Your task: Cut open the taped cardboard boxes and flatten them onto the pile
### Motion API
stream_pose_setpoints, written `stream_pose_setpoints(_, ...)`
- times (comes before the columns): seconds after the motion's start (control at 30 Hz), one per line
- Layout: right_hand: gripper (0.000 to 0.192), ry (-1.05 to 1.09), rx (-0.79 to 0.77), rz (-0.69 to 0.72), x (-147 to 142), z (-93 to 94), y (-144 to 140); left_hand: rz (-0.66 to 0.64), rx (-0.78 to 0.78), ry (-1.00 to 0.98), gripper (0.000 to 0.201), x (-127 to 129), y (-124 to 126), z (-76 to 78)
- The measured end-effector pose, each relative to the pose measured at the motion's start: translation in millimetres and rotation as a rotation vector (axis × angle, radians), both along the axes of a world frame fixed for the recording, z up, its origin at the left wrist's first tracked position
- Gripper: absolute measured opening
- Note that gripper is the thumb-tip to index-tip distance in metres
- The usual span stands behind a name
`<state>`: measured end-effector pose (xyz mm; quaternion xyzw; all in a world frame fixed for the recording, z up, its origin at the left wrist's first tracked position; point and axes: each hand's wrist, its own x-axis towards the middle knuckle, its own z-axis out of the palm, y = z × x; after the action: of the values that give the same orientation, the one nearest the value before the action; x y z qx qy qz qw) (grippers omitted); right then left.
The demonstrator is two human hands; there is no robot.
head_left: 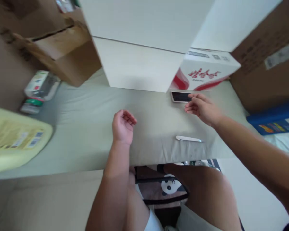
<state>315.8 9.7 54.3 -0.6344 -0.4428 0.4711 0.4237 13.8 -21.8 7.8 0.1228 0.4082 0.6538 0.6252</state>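
Two hands | right hand fingertips on flat glossy phone | left hand loosely curled, empty

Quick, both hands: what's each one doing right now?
Left hand: loosely curled, empty, resting on the table.
Right hand: open, fingertips at the phone, not gripping it.

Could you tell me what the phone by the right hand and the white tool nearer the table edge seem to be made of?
Phone: glossy dark glass face, pale rim, probably plastic or metal. White tool: smooth, likely plastic, though blur leaves it open. Right hand touches the phone.
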Motion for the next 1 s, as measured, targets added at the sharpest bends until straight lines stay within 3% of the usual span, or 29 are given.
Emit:
stream_pose_setpoints(0.1,0.021,-0.172,0.156,0.316,-94,-3.2,34,0.092,0.02,-0.084,0.027,-24,-7,-0.1)
stream_pose_setpoints(0.2,0.02,-0.422,0.448,0.635,-203,-5.0,71,0.177,0.078,-0.121,0.034,-47,-10,-0.9)
stream_pose_setpoints(0.27,0.027,-0.549,0.63,0.765,-277,-1.3,96,0.202,0.08,-0.088,0.034,-61,-11,-1.9)
stream_pose_setpoints(0.4,0.045,-0.644,0.818,0.778,-405,17.6,138,0.251,0.046,-0.002,0.032,-83,-7,-3.7)
stream_pose_setpoints(0.53,0.022,-0.74,0.739,0.751,-476,32.2,166,0.287,0.002,-0.042,0.029,-93,-1,-3.8)
stream_pose_setpoints(0.63,0.016,-0.76,0.701,0.732,-482,30.2,175,0.252,0.001,-0.018,0.026,-93,-3,-4.7)
stream_pose_setpoints(0.73,0.031,-0.71,0.775,0.75,-444,20.4,160,0.357,0.042,0.196,0.028,-96,-11,-7.6)
stream_pose_setpoints(0.83,0.042,-0.615,0.853,0.793,-365,10.4,113,0.647,0.081,0.412,0.028,-103,-20,-10.3)
stream_pose_setpoints(0.9,0.034,-0.522,0.864,0.8,-299,8.6,67,0.86,0.085,0.46,0.024,-107,-24,-9.6)
stream_pose_setpoints(1.0,0.029,-0.501,0.85,0.929,-201,15.0,-12,1.018,0.136,0.498,0.018,-106,-29,-1.0)
